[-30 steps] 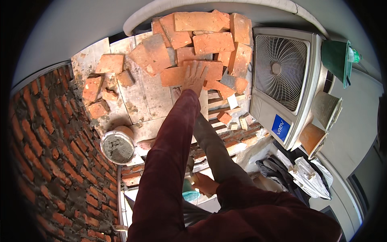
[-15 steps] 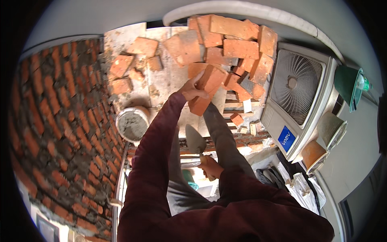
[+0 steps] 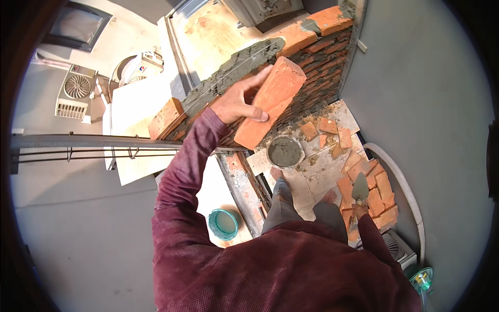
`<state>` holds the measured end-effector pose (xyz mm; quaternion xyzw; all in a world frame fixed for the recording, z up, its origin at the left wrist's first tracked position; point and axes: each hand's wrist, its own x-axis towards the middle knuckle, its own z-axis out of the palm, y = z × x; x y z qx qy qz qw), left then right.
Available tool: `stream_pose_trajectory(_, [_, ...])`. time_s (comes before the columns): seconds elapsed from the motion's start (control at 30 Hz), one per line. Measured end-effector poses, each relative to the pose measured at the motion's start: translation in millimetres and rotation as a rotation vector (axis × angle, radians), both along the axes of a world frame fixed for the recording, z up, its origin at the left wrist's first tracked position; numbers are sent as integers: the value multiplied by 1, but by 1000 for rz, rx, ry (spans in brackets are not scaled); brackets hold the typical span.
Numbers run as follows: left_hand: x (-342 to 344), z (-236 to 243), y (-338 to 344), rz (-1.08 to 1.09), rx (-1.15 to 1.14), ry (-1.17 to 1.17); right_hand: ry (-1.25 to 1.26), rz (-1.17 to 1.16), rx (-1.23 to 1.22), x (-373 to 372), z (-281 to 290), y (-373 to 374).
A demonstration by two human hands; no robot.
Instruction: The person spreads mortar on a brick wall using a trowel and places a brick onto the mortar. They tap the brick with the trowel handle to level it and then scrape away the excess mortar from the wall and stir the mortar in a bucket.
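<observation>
My left hand (image 3: 234,104) grips an orange-red brick (image 3: 270,99) from the side, holding it raised beside the low brick wall (image 3: 322,54). Behind the brick, fresh grey mortar (image 3: 223,73) coats part of the wall's top under a thin line, with bricks set at both sides of that stretch. My right hand (image 3: 360,210), low at the right, holds a trowel (image 3: 360,184) above a pile of bricks (image 3: 383,190). A round bucket of grey mortar (image 3: 284,153) stands by my bare feet on the pale floor boards.
A teal tub (image 3: 223,223) sits below my left arm. A metal rail with rods (image 3: 62,141) runs in from the left. Outdoor cooling units (image 3: 78,88) are beyond it. A white pipe (image 3: 408,190) curves along the grey wall at the right, near scattered brick pieces (image 3: 327,125).
My left hand took a brick from the pile and lifted it. My view has swung from the pile to the mortared wall top, and the trowel now appears over the bricks at the right.
</observation>
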<state>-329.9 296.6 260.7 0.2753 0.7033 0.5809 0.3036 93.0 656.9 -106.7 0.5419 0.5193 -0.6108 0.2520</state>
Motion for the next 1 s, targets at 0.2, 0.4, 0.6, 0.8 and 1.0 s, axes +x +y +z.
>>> stream_pose_trajectory(0.2, [-75,96,-139,191,-762,762,79,15,174,-33,18,12])
stream_pose_trajectory(0.4, [-137,29,-184,210,-1040,778,175,65,187,-118,62,-80])
stream_pose_trajectory(0.6, [-148,-8,-199,89,-1047,674,268,267,155,-181,146,-181])
stream_pose_trajectory(0.8, [-143,-15,-203,62,-1057,659,301,290,181,-191,154,-188])
stream_pose_trajectory(1.0, [-143,-19,-204,63,-1078,670,493,297,203,-221,194,-188])
